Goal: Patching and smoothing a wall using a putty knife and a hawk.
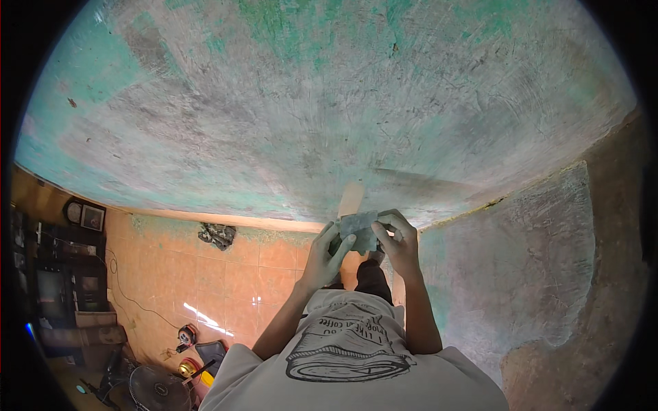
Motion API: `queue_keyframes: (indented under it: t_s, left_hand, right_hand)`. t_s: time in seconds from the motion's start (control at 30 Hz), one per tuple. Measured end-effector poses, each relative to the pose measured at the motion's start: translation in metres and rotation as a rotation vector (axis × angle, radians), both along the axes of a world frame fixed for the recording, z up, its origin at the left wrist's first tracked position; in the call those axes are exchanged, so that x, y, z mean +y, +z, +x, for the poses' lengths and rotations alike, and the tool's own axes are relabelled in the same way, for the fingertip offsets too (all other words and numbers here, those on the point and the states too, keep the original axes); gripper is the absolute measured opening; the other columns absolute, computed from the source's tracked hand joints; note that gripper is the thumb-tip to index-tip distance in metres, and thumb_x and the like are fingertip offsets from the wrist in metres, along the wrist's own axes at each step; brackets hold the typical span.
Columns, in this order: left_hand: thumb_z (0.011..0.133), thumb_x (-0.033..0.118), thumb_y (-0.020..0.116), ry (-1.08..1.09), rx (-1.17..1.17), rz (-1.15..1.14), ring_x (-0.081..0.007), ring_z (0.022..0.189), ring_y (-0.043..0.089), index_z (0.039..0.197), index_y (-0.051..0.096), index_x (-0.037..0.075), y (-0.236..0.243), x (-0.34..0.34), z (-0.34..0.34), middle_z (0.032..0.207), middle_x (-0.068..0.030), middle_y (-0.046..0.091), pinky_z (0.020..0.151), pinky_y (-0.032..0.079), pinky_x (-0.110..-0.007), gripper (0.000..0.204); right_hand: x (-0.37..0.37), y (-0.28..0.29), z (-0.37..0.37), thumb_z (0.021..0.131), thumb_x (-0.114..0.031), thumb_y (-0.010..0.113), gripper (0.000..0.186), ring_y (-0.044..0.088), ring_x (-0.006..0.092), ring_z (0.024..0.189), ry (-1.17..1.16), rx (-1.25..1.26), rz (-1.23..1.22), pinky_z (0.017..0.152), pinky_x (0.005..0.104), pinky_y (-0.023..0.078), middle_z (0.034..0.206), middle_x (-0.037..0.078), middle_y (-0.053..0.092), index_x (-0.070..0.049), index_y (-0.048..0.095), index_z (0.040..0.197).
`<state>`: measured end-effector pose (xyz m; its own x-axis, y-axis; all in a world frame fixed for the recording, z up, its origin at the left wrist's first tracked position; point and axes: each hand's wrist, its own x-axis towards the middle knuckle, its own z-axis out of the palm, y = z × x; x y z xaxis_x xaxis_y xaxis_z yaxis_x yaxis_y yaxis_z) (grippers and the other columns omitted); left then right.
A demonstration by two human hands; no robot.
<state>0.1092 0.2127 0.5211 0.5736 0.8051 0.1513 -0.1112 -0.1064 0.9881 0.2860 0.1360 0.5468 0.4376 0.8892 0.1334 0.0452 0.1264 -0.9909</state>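
Observation:
In front of my body, low near the wall, both hands hold a small grey sheet with ragged edges, which looks like sandpaper (358, 223). My left hand (321, 259) pinches its left side, the thumb lying over its lower face. My right hand (401, 245) grips the right edge between thumb and fingers. Part of the sheet hangs below, and the fingers behind it are hidden. Just beyond is the wall (295, 109), scuffed grey with worn green paint. A pale peach strip (351, 197) shows behind the sheet; its kind is unclear.
Orange tiles (226, 281) cover the floor. A crumpled dark bag (216, 235) lies at the wall's foot. Lower left are a fan (159, 388), a cable (140, 305) and a dark shelf unit (68, 288). Another patchy wall (507, 260) stands close on my right.

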Motion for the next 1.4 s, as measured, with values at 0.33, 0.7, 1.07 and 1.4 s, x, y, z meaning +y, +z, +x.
queue_keyframes:
  t_s: [0.33, 0.7, 1.07, 1.4]
  left_hand:
    - [0.111, 0.019, 0.055, -0.129, -0.018, -0.188, -0.0021, 0.063, 0.039, 0.127, 0.06, 0.002, 0.027, -0.014, -0.025, 0.084, 0.0014, 0.063, 0.055, 0.032, -0.021, 0.024]
    - [0.107, 0.009, 0.057, -0.315, 0.07, 0.005, -0.0158, 0.085, 0.057, 0.116, 0.064, -0.002, 0.037, -0.03, 0.005, 0.105, -0.0082, 0.06, 0.075, 0.046, -0.028, 0.016]
    - [0.106, 0.012, 0.062, -0.242, 0.076, -0.172, -0.0188, 0.114, 0.059, 0.116, 0.066, -0.001, 0.011, -0.091, 0.007, 0.124, -0.01, 0.058, 0.098, 0.049, -0.032, 0.017]
    - [0.107, 0.012, 0.06, -0.301, 0.122, -0.137, -0.0177, 0.108, 0.063, 0.125, 0.064, 0.001, -0.006, -0.085, -0.002, 0.119, -0.0094, 0.063, 0.088, 0.053, -0.035, 0.022]
  right_hand:
    - [0.011, -0.002, -0.009, 0.106, -0.007, 0.051, 0.021, 0.06, 0.0142, 0.095, 0.156, -0.033, -0.182, 0.085, 0.0305, 0.05, 0.112, 0.005, 0.066, 0.0, 0.069, 0.115]
    - [-0.024, 0.007, 0.036, 0.102, -0.026, 0.068, 0.028, 0.062, 0.0097, 0.092, 0.301, 0.066, -0.144, 0.081, 0.0297, 0.049, 0.097, 0.004, 0.071, 0.001, 0.071, 0.112]
    - [-0.061, -0.042, 0.049, 0.105, -0.019, 0.063, 0.026, 0.061, 0.0101, 0.104, 0.14, 0.358, -0.046, 0.097, 0.0291, 0.046, 0.109, 0.004, 0.072, 0.003, 0.071, 0.116]
    - [-0.088, -0.047, 0.007, 0.111, -0.021, 0.054, 0.027, 0.067, 0.0166, 0.107, 0.182, 0.42, -0.091, 0.098, 0.0344, 0.05, 0.113, 0.012, 0.071, 0.002, 0.064, 0.123]
